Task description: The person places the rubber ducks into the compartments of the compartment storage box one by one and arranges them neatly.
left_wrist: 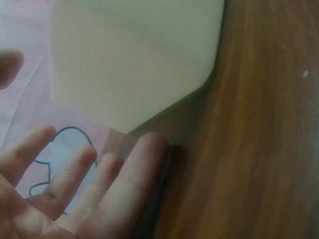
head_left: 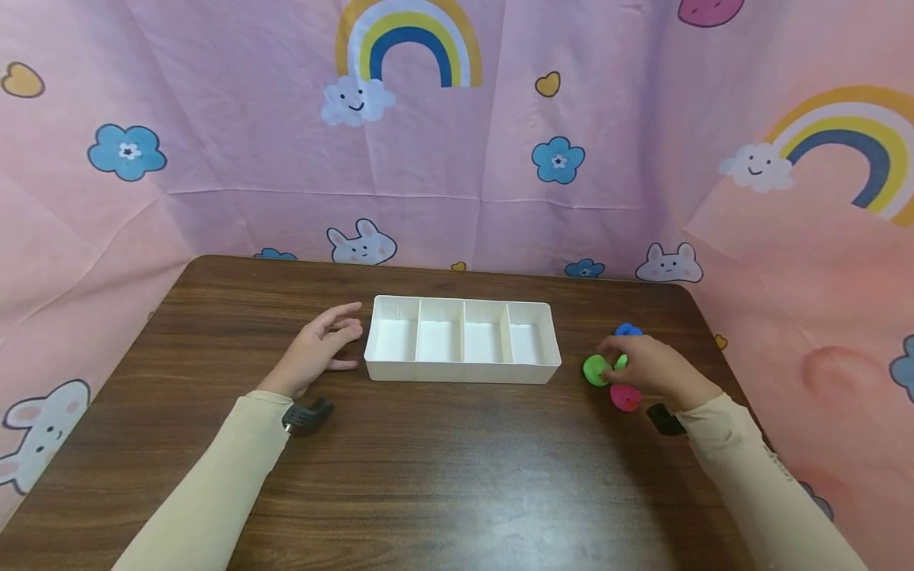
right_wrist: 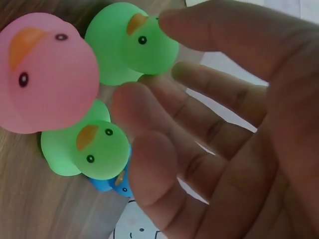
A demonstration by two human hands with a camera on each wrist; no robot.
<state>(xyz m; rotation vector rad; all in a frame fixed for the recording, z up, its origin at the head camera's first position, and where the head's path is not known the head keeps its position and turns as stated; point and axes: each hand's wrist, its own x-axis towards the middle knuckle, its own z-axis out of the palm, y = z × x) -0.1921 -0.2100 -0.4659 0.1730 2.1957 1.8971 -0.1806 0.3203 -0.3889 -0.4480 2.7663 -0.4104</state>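
Observation:
To the right of the box, my right hand (head_left: 653, 366) reaches over a cluster of small rubber ducks. In the right wrist view, its thumb tip overlaps the head of a green duck (right_wrist: 112, 47), with the other fingers loosely bent below. A pink duck (right_wrist: 52, 74), a second green duck (right_wrist: 102, 149) and a blue duck (right_wrist: 122, 186) are close by; the hand partly covers the blue one. My left hand (head_left: 314, 346) is beside the left end of a white box (head_left: 460, 373), fingers spread and holding nothing. The box has several compartments, with no ducks inside.
The brown wooden table (head_left: 443, 476) has rounded far corners. Behind it hangs a pink and purple cloth (head_left: 443, 166) printed with rainbows, flowers and rabbits. Dark straps (head_left: 307, 414) are around both wrists.

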